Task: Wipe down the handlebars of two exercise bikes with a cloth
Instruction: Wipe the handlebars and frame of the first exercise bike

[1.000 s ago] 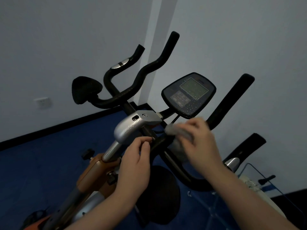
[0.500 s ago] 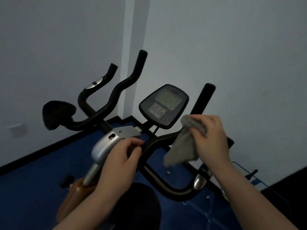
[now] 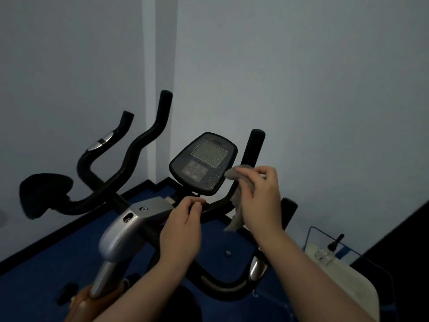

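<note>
An exercise bike stands in front of me with black handlebars (image 3: 139,145) that curve up on both sides of a dark console (image 3: 204,162). My right hand (image 3: 262,198) grips a grey cloth (image 3: 239,203) against the right upright bar (image 3: 254,147), just below its tip and beside the console. The cloth's loose end hangs down under the hand. My left hand (image 3: 183,231) holds the black bar near the silver stem clamp (image 3: 125,226), with fingers curled round it. A black elbow pad (image 3: 44,194) sits at the far left.
Grey walls meet in a corner behind the bike, above a blue floor (image 3: 46,270) with a black skirting. A white object with a blue wire frame (image 3: 336,259) stands at the lower right. The bike's orange frame (image 3: 81,300) shows at the bottom.
My right hand has carried the cloth from the bar's low bend up the right upright bar toward its tip. My view has shifted so the bike sits lower and further left.
</note>
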